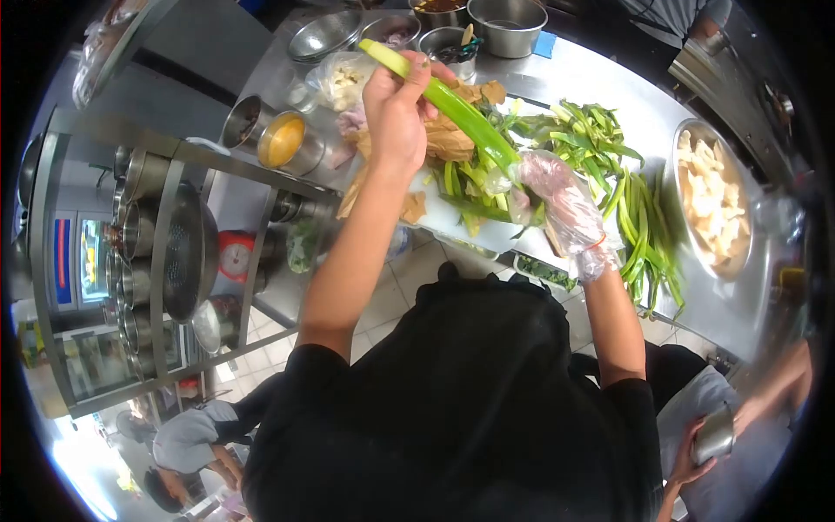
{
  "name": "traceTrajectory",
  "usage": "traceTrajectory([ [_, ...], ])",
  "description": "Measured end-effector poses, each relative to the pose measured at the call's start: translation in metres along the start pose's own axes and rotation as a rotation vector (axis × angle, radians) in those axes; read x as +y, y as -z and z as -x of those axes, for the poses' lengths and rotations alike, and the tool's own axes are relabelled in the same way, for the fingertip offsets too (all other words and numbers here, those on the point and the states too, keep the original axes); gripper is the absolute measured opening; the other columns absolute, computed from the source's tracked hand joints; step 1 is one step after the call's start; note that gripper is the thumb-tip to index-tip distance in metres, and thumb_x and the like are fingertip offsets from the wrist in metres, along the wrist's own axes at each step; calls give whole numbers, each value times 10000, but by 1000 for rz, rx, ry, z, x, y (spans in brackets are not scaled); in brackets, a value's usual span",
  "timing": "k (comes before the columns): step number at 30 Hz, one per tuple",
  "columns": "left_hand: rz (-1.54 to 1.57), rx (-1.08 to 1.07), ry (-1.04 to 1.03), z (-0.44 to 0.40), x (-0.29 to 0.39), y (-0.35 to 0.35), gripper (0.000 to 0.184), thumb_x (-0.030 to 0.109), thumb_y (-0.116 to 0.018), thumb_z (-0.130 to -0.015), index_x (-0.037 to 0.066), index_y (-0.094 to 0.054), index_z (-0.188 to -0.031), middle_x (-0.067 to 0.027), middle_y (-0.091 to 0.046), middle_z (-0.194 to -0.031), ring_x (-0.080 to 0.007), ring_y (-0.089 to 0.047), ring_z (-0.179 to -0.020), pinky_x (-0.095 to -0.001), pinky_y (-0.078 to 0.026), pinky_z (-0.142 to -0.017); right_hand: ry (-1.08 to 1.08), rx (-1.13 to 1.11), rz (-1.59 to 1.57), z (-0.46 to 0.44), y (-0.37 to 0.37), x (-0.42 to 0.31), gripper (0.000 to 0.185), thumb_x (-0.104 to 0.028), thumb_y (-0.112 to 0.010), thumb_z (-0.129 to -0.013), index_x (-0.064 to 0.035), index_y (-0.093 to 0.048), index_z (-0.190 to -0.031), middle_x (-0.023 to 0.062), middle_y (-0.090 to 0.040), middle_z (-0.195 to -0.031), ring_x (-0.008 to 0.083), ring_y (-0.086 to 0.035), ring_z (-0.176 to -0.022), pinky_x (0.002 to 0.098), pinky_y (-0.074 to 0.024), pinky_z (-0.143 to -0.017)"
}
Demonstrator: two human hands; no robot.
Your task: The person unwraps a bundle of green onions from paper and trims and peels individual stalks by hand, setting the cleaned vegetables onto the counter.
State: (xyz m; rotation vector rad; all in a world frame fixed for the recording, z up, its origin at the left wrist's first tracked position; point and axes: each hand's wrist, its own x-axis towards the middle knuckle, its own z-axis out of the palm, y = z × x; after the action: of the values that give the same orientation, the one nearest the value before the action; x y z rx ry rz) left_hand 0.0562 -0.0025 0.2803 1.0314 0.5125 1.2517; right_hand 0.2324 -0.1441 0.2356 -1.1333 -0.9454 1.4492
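Note:
A long green leek (474,126) slants across in front of me, its pale cut end up at the left. My bare left hand (398,109) is closed around the upper part. At the lower, leafy end, my right hand (557,191) grips it through a clear plastic glove with an orange band at the wrist; some of those fingers are hidden. Below and beside my hands lie loose leek leaves (587,135) in a heap. More long green leaves (644,230) hang over the counter edge right of my right hand. Crumpled brown paper (448,139) lies behind the leek.
A large metal bowl (752,235) of pale pieces stands at the right. Metal pots and bowls (507,26) line the back, and a container of orange-yellow liquid (283,141) stands left. A shelf rack (161,270) holds pans. Co-workers are nearby, one holding a metal cup (715,435).

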Motion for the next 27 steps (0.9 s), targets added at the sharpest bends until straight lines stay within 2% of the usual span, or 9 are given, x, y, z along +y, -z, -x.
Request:
traceTrajectory([
  [4,-111,-29,-163,29,0,-21,149,99,-596,-934,34,-493,-1020,-107,-641,-820,-101,-551,-654,-205,-424,-547,108,290,-71,-11,-4,23,271,-212,-489,-985,15,-623,-1045,11,-577,-857,87,-471,-735,241,-405,-669],
  [7,-448,-182,-690,52,-15,-28,198,116,-626,-903,63,-488,-1036,-108,-617,-834,-157,-567,-728,-258,-436,-626,183,307,252,-28,20,57,287,-240,-499,-973,13,-625,-1022,25,-600,-844,110,-514,-733,261,-431,-645],
  [11,-290,-154,-1031,52,29,-26,295,85,-639,-864,39,-470,-1102,-136,-608,-825,-195,-575,-734,-337,-478,-715,-14,433,-219,-9,37,80,228,-251,-551,-943,-34,-619,-935,-8,-559,-747,104,-513,-686,235,-412,-582],
  [13,-332,-145,-1005,43,51,-9,320,89,-635,-869,27,-468,-1134,-158,-610,-874,-195,-575,-772,-335,-478,-734,149,601,-90,-12,54,105,222,-260,-545,-945,-47,-598,-911,-17,-555,-737,93,-499,-629,221,-415,-550],
  [16,-182,-59,-570,31,44,5,195,135,-523,-961,11,-498,-1109,-172,-634,-917,-185,-577,-715,-295,-470,-638,730,727,1616,-5,102,80,392,-200,-464,-958,-60,-475,-1323,186,-525,-1271,352,-513,-1142,483,-421,-954],
  [20,143,-115,-164,31,12,17,191,149,-471,-986,7,-528,-1100,-163,-602,-1008,-178,-575,-737,-278,-455,-619,576,683,1434,-35,111,19,382,-272,-495,-970,3,-562,-1226,217,-591,-1215,393,-548,-1126,418,-424,-977],
  [22,141,-173,-41,34,3,21,230,171,-477,-981,9,-529,-1137,-164,-566,-1052,-181,-545,-814,-273,-450,-650,212,809,1321,-27,104,6,490,-338,-513,-960,-4,-507,-1318,216,-535,-1319,338,-512,-1216,407,-384,-1038],
  [23,107,-90,-25,39,1,20,205,151,-496,-976,9,-540,-1117,-122,-570,-1004,-151,-543,-768,-262,-436,-613,419,817,1113,-21,105,8,526,-314,-555,-947,2,-473,-1360,212,-544,-1319,299,-511,-1240,367,-377,-1053],
  [27,-1,-62,97,49,-31,19,156,120,-606,-931,-2,-579,-1024,-47,-588,-860,-105,-524,-638,-253,-415,-557,392,584,721,33,44,1,549,-265,-612,-903,5,-473,-1361,211,-546,-1316,277,-506,-1247,364,-377,-1056],
])
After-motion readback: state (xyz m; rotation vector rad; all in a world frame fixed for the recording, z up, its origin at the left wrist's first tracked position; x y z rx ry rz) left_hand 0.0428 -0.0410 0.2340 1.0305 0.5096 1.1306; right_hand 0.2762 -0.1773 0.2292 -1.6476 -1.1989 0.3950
